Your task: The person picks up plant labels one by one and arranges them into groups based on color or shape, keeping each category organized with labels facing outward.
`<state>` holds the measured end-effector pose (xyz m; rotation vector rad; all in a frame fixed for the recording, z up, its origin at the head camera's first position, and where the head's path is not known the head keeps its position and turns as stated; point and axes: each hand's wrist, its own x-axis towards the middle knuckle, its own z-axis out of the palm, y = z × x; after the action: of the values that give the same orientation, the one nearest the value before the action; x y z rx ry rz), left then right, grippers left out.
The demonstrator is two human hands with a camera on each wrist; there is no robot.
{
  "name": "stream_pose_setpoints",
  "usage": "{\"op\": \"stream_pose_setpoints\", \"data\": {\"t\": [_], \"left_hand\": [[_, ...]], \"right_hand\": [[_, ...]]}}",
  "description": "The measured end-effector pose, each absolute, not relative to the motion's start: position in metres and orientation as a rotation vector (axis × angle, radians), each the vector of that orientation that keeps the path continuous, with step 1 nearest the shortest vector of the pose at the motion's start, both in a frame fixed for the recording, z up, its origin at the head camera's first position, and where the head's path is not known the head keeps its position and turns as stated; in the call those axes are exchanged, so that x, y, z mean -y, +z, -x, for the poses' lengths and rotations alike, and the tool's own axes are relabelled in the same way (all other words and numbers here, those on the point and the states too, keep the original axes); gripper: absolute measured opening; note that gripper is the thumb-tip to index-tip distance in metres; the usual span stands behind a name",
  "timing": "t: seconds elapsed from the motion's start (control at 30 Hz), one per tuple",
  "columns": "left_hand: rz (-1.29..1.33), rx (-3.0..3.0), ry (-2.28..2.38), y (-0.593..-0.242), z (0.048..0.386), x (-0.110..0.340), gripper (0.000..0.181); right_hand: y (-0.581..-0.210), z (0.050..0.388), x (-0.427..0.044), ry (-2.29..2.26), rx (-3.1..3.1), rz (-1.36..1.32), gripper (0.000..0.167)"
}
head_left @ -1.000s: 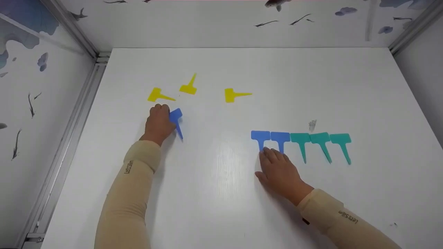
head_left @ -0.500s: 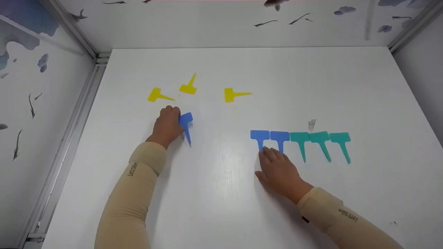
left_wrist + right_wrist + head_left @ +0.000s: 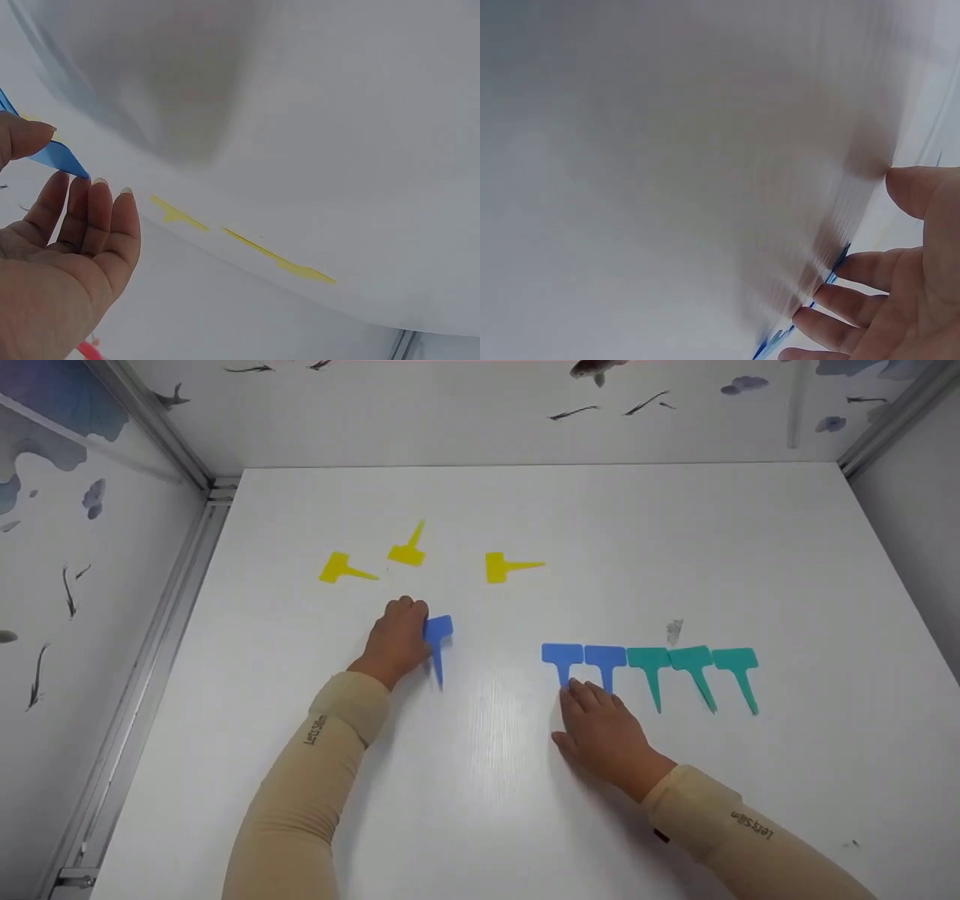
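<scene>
Left grip (image 3: 395, 641) pinched blue tag (image 3: 441, 627) by left edge, stem free; right grip (image 3: 607, 742), fingers extended, rested at stems of two right-side blue tags (image 3: 562, 653), apparently steadying them.

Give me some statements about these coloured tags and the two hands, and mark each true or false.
1. The left hand holds a blue tag. True.
2. Three yellow tags lie on the table. True.
3. The right hand grips a yellow tag. False: its fingers lie over the stems of two blue tags in the row.
4. The row's right end is yellow. False: green tags form that end.
5. The row's blue tags lie left of its green ones. True.
6. The hands are touching each other. False: they are well apart.
</scene>
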<state>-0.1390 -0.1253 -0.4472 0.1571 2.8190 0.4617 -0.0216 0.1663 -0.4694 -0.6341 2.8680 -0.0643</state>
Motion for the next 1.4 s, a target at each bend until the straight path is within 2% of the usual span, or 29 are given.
{"op": "stream_pose_setpoints", "data": {"t": [0.47,0.73,1.4], "left_hand": [[-0.198,-2.821,0.47,-0.447,0.134,0.101,0.045],[-0.267,-2.831,0.479,-0.449,0.131,0.085,0.038],[-0.353,-2.774,0.495,-0.446,0.128,0.058,0.041]], "right_hand": [[-0.467,0.021,-0.166,-0.088,-2.864,0.625,0.065],[-0.467,0.021,-0.165,-0.1,-2.858,0.614,0.064],[-0.468,0.021,-0.165,-0.073,-2.861,0.617,0.064]]}}
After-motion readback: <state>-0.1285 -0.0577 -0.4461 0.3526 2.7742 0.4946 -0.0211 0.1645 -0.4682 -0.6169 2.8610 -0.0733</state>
